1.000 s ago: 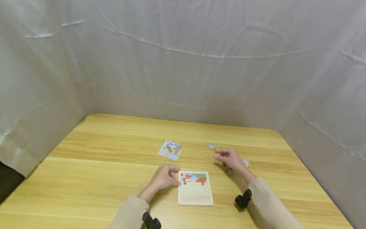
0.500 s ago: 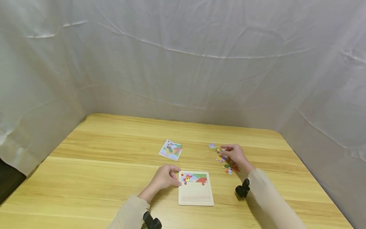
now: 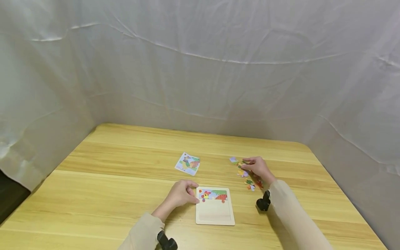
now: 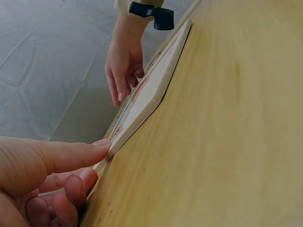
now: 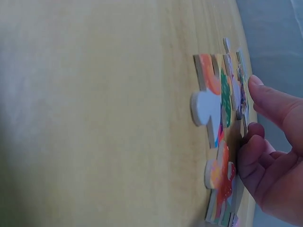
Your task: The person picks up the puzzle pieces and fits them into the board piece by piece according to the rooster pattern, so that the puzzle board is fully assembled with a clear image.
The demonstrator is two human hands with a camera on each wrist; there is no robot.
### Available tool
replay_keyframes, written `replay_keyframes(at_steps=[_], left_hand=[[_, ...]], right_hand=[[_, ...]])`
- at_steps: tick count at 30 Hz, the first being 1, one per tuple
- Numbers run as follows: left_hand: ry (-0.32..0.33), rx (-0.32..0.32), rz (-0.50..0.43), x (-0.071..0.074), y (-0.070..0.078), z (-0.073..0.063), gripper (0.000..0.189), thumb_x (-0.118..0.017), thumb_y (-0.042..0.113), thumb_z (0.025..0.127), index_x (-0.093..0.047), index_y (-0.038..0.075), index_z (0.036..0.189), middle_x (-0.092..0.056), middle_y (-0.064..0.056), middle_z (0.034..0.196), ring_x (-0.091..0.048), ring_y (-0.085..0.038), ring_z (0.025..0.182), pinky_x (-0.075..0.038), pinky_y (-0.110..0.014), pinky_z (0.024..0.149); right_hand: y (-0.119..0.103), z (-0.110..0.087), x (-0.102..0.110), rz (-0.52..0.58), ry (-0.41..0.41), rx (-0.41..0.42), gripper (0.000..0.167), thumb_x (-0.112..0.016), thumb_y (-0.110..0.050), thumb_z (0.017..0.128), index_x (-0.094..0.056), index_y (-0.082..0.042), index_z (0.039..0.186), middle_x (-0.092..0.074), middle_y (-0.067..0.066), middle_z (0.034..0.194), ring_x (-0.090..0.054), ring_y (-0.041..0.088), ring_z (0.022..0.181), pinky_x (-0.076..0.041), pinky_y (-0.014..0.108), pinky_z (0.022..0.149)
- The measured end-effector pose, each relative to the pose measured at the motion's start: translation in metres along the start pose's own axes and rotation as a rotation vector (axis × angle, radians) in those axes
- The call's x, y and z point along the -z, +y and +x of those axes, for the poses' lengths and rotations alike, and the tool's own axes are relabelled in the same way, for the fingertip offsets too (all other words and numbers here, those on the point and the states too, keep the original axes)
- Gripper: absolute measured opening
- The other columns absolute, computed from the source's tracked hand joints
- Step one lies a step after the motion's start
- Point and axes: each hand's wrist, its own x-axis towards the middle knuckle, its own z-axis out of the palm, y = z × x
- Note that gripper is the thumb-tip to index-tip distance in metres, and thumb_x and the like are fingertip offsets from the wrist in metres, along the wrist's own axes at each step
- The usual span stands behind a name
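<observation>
A shallow wooden puzzle tray (image 3: 215,212) lies on the table, its top row filled with pieces showing a rooster's head and a red speckled part. My left hand (image 3: 181,194) holds the tray at its upper left edge, thumb and index finger against the rim; the left wrist view shows the thumb (image 4: 97,149) on that edge. My right hand (image 3: 257,168) is at the loose jigsaw pieces (image 3: 242,173) right of the tray. Its thumb and index finger are apart beside the far pieces (image 5: 244,90); whether they pinch one is unclear.
A printed picture card (image 3: 187,164) lies beyond the tray. Among the loose pieces are a pale piece (image 3: 233,159) farthest away, a red piece (image 3: 259,184) and a green-and-white group (image 3: 250,184) nearer. A grey curtain (image 3: 200,86) surrounds the table.
My right hand has moved right and slightly away over the loose pieces, uncovering the nearer ones, then stayed almost still. My left hand keeps its place on the tray.
</observation>
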Motion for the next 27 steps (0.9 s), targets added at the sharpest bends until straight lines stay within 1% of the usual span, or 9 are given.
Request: replay_keyframes(at_steps=[5,8,11,13,15,18,21,23,27], left_hand=[[0.0,-0.006,0.004,0.0001,-0.0008,-0.0001,0.044,-0.077,0.002,0.064,-0.061,-0.005,0.104,-0.052,0.001,0.061,-0.045,-0.011,0.052,-0.038,-0.024,0.046],[0.0,-0.007,0.006,0.0003,-0.0007,-0.0008,0.044,-0.077,0.003,0.064,-0.061,-0.005,0.105,-0.052,0.001,0.061,-0.045,-0.011,0.052,-0.038,-0.024,0.047],[0.001,-0.007,0.007,0.0004,0.0001,-0.0012,0.044,-0.077,0.003,0.065,-0.061,-0.005,0.105,-0.052,0.001,0.061,-0.045,-0.011,0.053,-0.038,-0.024,0.047],[0.001,-0.007,0.007,0.0005,0.0007,-0.0014,0.043,-0.077,0.003,0.065,-0.061,-0.005,0.104,-0.052,0.001,0.061,-0.045,-0.011,0.053,-0.038,-0.024,0.047],[0.002,-0.008,0.008,0.0004,0.001,-0.0014,0.043,-0.077,0.003,0.065,-0.061,-0.005,0.104,-0.052,0.001,0.061,-0.045,-0.011,0.053,-0.038,-0.024,0.047],[0.001,-0.008,0.008,0.0003,0.0009,-0.0013,0.043,-0.077,0.003,0.065,-0.061,-0.005,0.104,-0.052,0.001,0.061,-0.045,-0.011,0.052,-0.038,-0.024,0.047],[0.001,-0.004,0.007,0.0,0.0003,-0.0012,0.043,-0.077,0.003,0.065,-0.061,-0.004,0.104,-0.052,0.001,0.061,-0.045,-0.011,0.052,-0.038,-0.025,0.047],[0.0,0.001,0.009,-0.0002,-0.0001,-0.001,0.043,-0.077,0.003,0.064,-0.061,-0.004,0.104,-0.052,0.001,0.061,-0.045,-0.011,0.052,-0.038,-0.025,0.047],[0.002,0.012,0.018,-0.0002,-0.0001,-0.0009,0.044,-0.077,0.004,0.065,-0.061,-0.003,0.105,-0.052,0.001,0.061,-0.045,-0.011,0.052,-0.037,-0.024,0.047]], right_hand=[[-0.001,-0.0008,0.0,-0.006,-0.015,0.026,0.042,-0.067,-0.013,0.08,-0.056,0.005,0.116,-0.063,0.011,0.079,-0.032,0.01,0.041,-0.032,0.025,0.04],[-0.0011,-0.0011,-0.0001,-0.018,-0.024,0.052,0.043,-0.068,-0.011,0.079,-0.055,0.007,0.116,-0.058,0.006,0.066,-0.031,0.008,0.039,-0.032,0.024,0.039],[-0.0002,-0.0003,-0.0002,-0.031,-0.028,0.048,0.044,-0.068,-0.011,0.079,-0.055,0.007,0.117,-0.05,0.002,0.056,-0.03,0.008,0.039,-0.032,0.023,0.039],[0.0003,0.0004,-0.0004,-0.042,-0.028,0.042,0.044,-0.068,-0.012,0.079,-0.055,0.006,0.117,-0.046,0.002,0.054,-0.03,0.008,0.039,-0.032,0.024,0.04],[0.0004,0.0006,-0.0004,-0.054,-0.022,0.043,0.044,-0.068,-0.012,0.079,-0.055,0.006,0.117,-0.049,0.005,0.059,-0.033,0.009,0.042,-0.033,0.024,0.042],[0.0003,-0.0006,-0.0006,-0.072,-0.006,0.053,0.043,-0.069,-0.013,0.078,-0.057,0.006,0.114,-0.057,0.014,0.077,-0.04,0.013,0.053,-0.037,0.027,0.047],[0.0004,-0.0022,-0.0011,-0.069,0.018,0.06,0.038,-0.069,-0.012,0.078,-0.059,0.007,0.11,-0.058,0.019,0.092,-0.046,0.017,0.063,-0.041,0.029,0.052],[0.0008,-0.0028,-0.0014,-0.041,0.037,0.05,0.035,-0.069,-0.011,0.078,-0.059,0.007,0.107,-0.058,0.019,0.09,-0.048,0.018,0.062,-0.042,0.029,0.051],[0.0018,-0.0034,-0.0015,0.023,0.068,0.03,0.027,-0.067,-0.009,0.079,-0.06,0.008,0.099,-0.061,0.012,0.078,-0.048,0.016,0.054,-0.042,0.03,0.047]])
